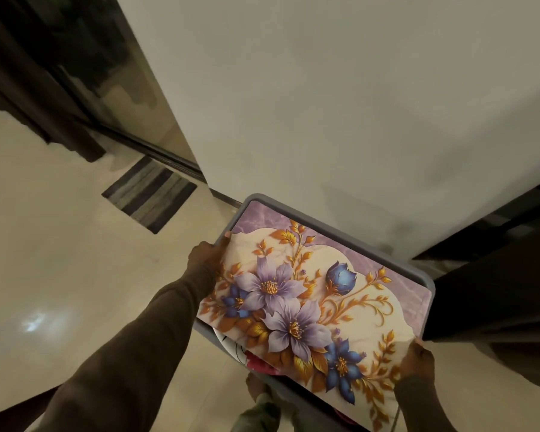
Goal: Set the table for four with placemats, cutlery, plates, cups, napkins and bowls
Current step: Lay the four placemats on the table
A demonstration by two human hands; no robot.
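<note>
Two hands are clamped on one floral placemat (pixel 306 294): left hand (pixel 208 254) pinches the far-left corner, right hand (pixel 416 358) the near-right edge. Mat is held over a grey bin (pixel 334 227) (plate (pixel 228 344) glimpsed beneath), long axis running diagonally between the hands. Table is not in view.

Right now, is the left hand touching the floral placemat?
Touching. In the head view, the left hand grips the floral placemat at its left edge, fingertips curled over the edge. The right hand holds the opposite corner.
</note>
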